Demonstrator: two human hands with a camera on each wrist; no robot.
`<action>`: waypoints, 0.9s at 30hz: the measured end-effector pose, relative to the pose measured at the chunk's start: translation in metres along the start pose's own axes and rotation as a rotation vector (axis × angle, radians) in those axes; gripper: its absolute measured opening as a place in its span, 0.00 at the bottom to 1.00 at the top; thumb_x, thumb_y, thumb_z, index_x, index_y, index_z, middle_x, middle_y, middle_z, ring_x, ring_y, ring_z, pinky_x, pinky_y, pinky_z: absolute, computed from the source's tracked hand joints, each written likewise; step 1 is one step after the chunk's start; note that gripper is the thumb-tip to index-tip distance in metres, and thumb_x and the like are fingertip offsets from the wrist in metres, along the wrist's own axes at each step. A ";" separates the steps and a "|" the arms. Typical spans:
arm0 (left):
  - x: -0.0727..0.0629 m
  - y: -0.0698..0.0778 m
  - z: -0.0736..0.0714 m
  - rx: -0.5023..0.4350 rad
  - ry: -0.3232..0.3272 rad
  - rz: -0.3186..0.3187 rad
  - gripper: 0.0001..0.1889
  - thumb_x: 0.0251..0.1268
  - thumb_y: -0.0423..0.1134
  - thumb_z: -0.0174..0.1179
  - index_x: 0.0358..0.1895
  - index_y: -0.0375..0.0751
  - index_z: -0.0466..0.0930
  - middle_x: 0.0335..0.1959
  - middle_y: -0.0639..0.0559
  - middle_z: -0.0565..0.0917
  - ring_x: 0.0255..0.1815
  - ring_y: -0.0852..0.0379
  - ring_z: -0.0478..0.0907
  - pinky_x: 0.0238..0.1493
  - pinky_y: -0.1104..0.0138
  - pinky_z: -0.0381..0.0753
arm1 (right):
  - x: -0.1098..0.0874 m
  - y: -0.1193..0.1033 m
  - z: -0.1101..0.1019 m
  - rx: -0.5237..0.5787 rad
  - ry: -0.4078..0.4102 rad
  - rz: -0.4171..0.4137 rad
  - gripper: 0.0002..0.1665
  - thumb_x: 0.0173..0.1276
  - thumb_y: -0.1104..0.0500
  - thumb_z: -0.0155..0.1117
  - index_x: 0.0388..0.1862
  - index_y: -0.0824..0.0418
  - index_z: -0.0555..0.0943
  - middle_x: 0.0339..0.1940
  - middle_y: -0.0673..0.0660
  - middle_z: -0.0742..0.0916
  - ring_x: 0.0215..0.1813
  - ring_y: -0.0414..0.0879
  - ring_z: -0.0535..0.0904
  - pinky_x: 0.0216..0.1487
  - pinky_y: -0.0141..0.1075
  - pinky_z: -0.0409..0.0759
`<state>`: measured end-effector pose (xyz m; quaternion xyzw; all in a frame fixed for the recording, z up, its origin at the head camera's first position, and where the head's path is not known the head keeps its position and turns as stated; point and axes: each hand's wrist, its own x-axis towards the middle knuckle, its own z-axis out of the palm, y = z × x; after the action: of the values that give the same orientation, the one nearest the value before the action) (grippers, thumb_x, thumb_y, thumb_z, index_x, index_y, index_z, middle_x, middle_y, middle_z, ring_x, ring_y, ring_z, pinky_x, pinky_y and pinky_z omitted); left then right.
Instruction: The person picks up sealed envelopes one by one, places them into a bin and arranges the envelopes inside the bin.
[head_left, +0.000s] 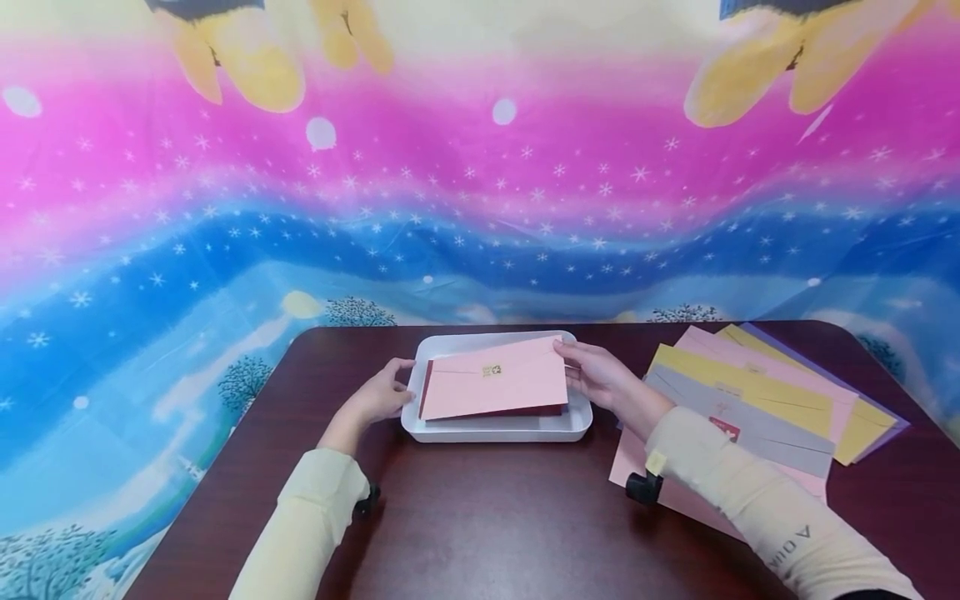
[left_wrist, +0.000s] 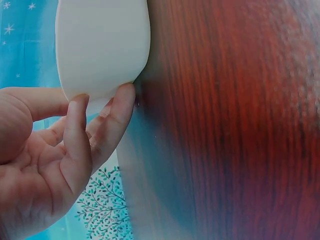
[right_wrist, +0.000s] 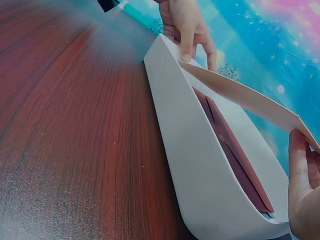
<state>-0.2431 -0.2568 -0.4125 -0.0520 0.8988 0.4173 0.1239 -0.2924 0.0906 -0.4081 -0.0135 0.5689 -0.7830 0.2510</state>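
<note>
A white tray [head_left: 495, 435] lies on the table, and my left hand [head_left: 378, 392] holds its left end, with fingertips on the rim and side in the left wrist view. My right hand [head_left: 600, 375] pinches the right end of a pink envelope [head_left: 517, 383] with a gold emblem. This envelope is tilted over the tray, its right end raised and its left end low. Below it, a dark red envelope [right_wrist: 235, 150] lies inside the tray. Whatever lies under the dark red one is mostly hidden; a greyish edge shows at its corner in the right wrist view.
At the right, a fanned pile holds several envelopes: a grey envelope [head_left: 780, 437] with a red label, yellow ones, pink ones and a purple one. My right forearm passes over the pile's near part. A printed cloth [head_left: 480, 208] hangs behind the dark wooden table [head_left: 480, 517].
</note>
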 end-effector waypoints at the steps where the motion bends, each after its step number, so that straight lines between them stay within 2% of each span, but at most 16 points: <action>1: 0.000 0.000 0.000 -0.004 0.000 0.001 0.31 0.75 0.27 0.55 0.78 0.35 0.57 0.60 0.28 0.77 0.60 0.37 0.79 0.56 0.51 0.83 | 0.000 0.001 0.001 0.002 0.003 0.001 0.32 0.85 0.59 0.46 0.79 0.73 0.52 0.40 0.48 0.84 0.42 0.37 0.82 0.46 0.28 0.81; 7: -0.001 0.001 0.001 -0.035 0.001 -0.011 0.31 0.75 0.26 0.54 0.78 0.35 0.58 0.58 0.29 0.78 0.58 0.38 0.80 0.55 0.51 0.83 | 0.002 0.004 0.003 -0.032 0.027 0.007 0.34 0.85 0.61 0.46 0.80 0.75 0.51 0.41 0.49 0.83 0.42 0.37 0.82 0.46 0.28 0.81; 15: -0.001 0.003 0.001 -0.026 0.003 -0.015 0.31 0.75 0.25 0.54 0.78 0.35 0.58 0.59 0.28 0.77 0.58 0.38 0.79 0.54 0.52 0.83 | 0.001 0.002 0.002 -0.053 0.009 0.004 0.36 0.82 0.66 0.47 0.81 0.76 0.47 0.38 0.50 0.86 0.40 0.36 0.83 0.47 0.30 0.83; 18: -0.001 0.003 0.001 -0.024 0.002 -0.020 0.31 0.75 0.25 0.54 0.78 0.36 0.58 0.60 0.28 0.77 0.58 0.38 0.79 0.54 0.52 0.83 | -0.001 0.000 0.003 -0.072 -0.002 0.014 0.37 0.81 0.68 0.49 0.82 0.74 0.48 0.55 0.62 0.85 0.43 0.36 0.84 0.52 0.32 0.83; 21: -0.001 0.004 0.001 -0.025 -0.001 -0.025 0.31 0.76 0.25 0.54 0.78 0.36 0.57 0.60 0.28 0.77 0.59 0.38 0.79 0.54 0.52 0.83 | -0.002 -0.002 0.003 -0.105 -0.028 0.020 0.38 0.80 0.70 0.49 0.82 0.71 0.48 0.74 0.70 0.71 0.48 0.36 0.84 0.59 0.35 0.79; 23: -0.001 0.004 0.001 -0.021 -0.002 -0.024 0.31 0.76 0.25 0.54 0.78 0.36 0.57 0.60 0.27 0.77 0.59 0.37 0.79 0.54 0.52 0.83 | -0.002 -0.002 0.003 -0.134 -0.050 0.017 0.38 0.80 0.70 0.48 0.82 0.71 0.47 0.79 0.72 0.63 0.52 0.37 0.83 0.63 0.37 0.76; 27: -0.001 0.004 0.001 -0.018 0.001 -0.027 0.31 0.76 0.25 0.54 0.78 0.37 0.57 0.61 0.27 0.77 0.60 0.37 0.78 0.55 0.51 0.83 | -0.003 -0.005 0.001 -0.167 -0.082 -0.006 0.37 0.79 0.72 0.47 0.82 0.73 0.46 0.81 0.70 0.58 0.66 0.46 0.77 0.69 0.42 0.69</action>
<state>-0.2433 -0.2534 -0.4097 -0.0655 0.8944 0.4235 0.1284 -0.2915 0.0924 -0.4023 -0.0682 0.6215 -0.7323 0.2697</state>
